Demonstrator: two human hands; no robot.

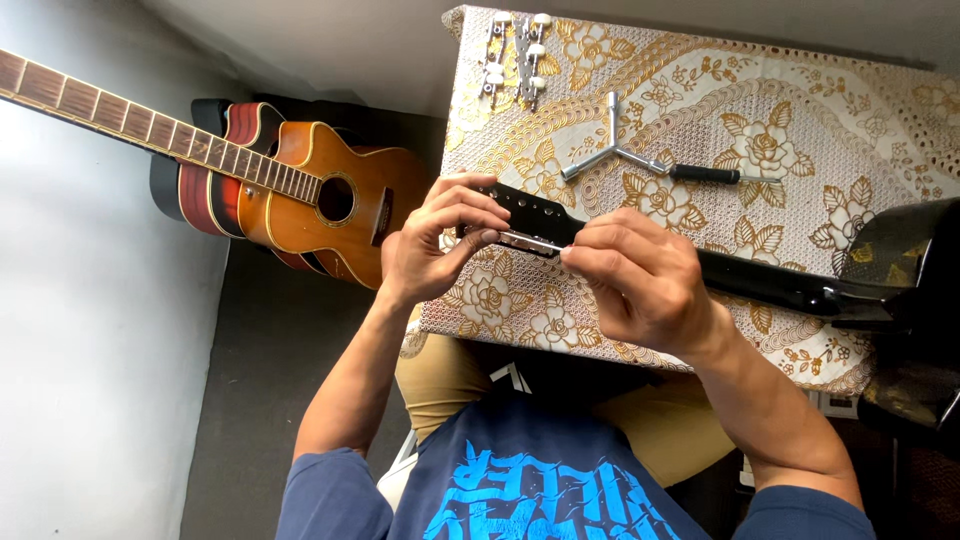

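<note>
A black guitar neck (770, 283) lies across the table, its headstock (530, 215) with a row of small holes pointing left. My left hand (440, 240) wraps around the headstock's end from the left. My right hand (640, 280) pinches a thin silver tuner strip (530, 241) against the near edge of the headstock. Both hands touch the headstock.
A gold floral tablecloth (800, 130) covers the table. On it lie a three-armed silver wrench (612, 148), a black-handled screwdriver (712, 175) and two silver tuner strips with white knobs (515, 50). An orange acoustic guitar (330, 200) leans by the wall at left.
</note>
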